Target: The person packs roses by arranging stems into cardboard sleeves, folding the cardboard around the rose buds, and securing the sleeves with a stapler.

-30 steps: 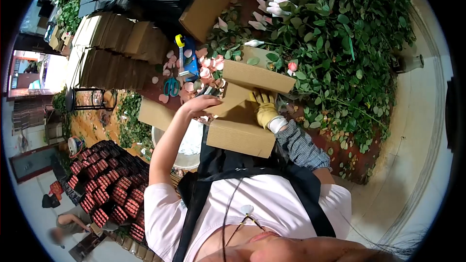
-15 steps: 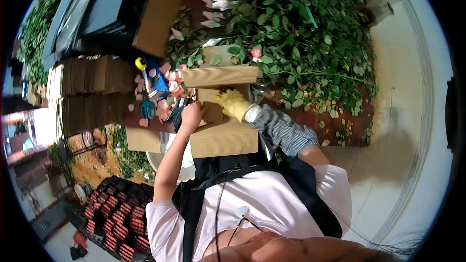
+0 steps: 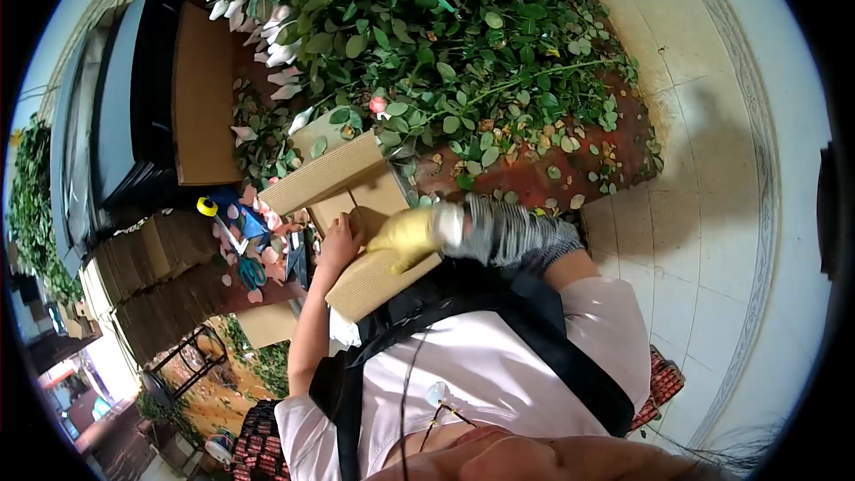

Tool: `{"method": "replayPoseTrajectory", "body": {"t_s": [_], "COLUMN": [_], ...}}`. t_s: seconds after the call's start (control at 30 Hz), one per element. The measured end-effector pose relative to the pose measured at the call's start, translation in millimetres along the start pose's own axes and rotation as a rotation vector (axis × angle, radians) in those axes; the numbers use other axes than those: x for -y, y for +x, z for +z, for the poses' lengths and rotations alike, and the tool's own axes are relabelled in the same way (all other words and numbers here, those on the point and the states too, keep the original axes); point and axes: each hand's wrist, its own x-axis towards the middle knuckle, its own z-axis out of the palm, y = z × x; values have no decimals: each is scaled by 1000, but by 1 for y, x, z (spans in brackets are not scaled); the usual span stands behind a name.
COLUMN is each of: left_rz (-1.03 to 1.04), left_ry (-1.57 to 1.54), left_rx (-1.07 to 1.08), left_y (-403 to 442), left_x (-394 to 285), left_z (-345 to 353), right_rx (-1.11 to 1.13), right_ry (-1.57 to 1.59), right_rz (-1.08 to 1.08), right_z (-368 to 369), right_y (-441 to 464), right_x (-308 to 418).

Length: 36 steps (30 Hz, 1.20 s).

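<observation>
An open cardboard box (image 3: pixel 381 189) sits in front of me, turned at an angle, with its corrugated far flap (image 3: pixel 322 173) and near flap (image 3: pixel 378 287) raised. My bare left hand (image 3: pixel 338 247) is at the left end of the box, its bent fingers on the cardboard there. In a yellow glove, my right hand (image 3: pixel 406 237) grips the near side of the box, thumb over the near flap; some of its fingers are hidden. Left of the box lie a black-handled tool (image 3: pixel 299 258) and teal scissors (image 3: pixel 252 273).
Leafy rose stems (image 3: pixel 445 53) cover the far table, with pale wrapped buds (image 3: pixel 276 44) at the left. Stacked flat cardboard (image 3: pixel 165 258) stands left, near a yellow-capped tool (image 3: pixel 209 207) and pink petals. A large box (image 3: pixel 203 93) stands beyond.
The box has turned counter-clockwise in view. My gloved hand has moved from inside it to the near flap. My left hand is now farther from the black-handled tool. The camera view has also turned.
</observation>
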Motion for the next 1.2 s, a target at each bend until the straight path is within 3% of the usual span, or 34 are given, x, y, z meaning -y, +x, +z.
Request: {"method": "replayPoseTrajectory", "body": {"t_s": [0.07,0.13,0.17,0.2,0.27,0.33,0.4,0.47,0.53,0.6,0.67,0.7,0.73,0.8,0.87,0.9,0.93,0.97,1.03,1.1,1.13,1.2], "left_rz": [-36,-32,-52,-69,-56,-32,-47,-64,-52,-32,-68,-74,-63,-46,-84,-101,-74,-113,-198,-305,-330,-153], "left_ry": [7,2,17,32,-2,-15,-60,-102,-157,-153,-181,-183,-204,-222,-227,-273,-276,-400,-703,-1001,-1144,-1686], "left_rx": [-3,-25,-35,-46,-45,-40,-34,-34,18,6,31,18,35,56,115,148,208,256,371,453,501,860], "left_y": [-8,-13,-17,-18,-16,-18,-17,-14,-9,-4,4,8,7,8,8,9,14,15,18,14,13,26], "left_x": [-21,-22,-30,-37,-26,-30,-33,-31,-26,-23,-21,-18,-16,-19,-24,-22,-4,4,-8,-35,-33,6], "left_z": [-8,5,6,4,13,6,1,-2,-5,-7,-12,-15,-15,-17,-30,-34,-26,-29,-54,-91,-100,-77], "right_rx": [47,-253,-270,-181,-586,-470,-778,-1040,-1245,-880,-984,-1228,-1277,-1512,-1568,-1445,-1433,-1377,-1244,-932,-660,-717], "right_ry": [-415,-587,-550,-426,-89,750,707,618,-309,-718,-551,-536,-666,-583,-465,-561,-607,-448,158,189,-220,-394], "right_rz": [373,461,470,481,87,-16,-23,369,568,914,803,767,823,816,484,213,102,-58,-271,211,713,707], "right_z": [57,65,68,71,33,-15,-39,-84,-63,-56,-47,-50,-76,-104,-112,-120,-126,-129,-108,-77,-68,11], "right_y": [12,-3,-3,2,-34,-70,-95,-122,-129,-136,-143,-142,-146,-156,-176,-188,-186,-185,-180,-166,-158,-130], "right_x": [8,26,23,14,27,34,4,-4,-119,-158,-193,-202,-163,-128,-114,-109,-81,-56,-31,-2,15,-46]}}
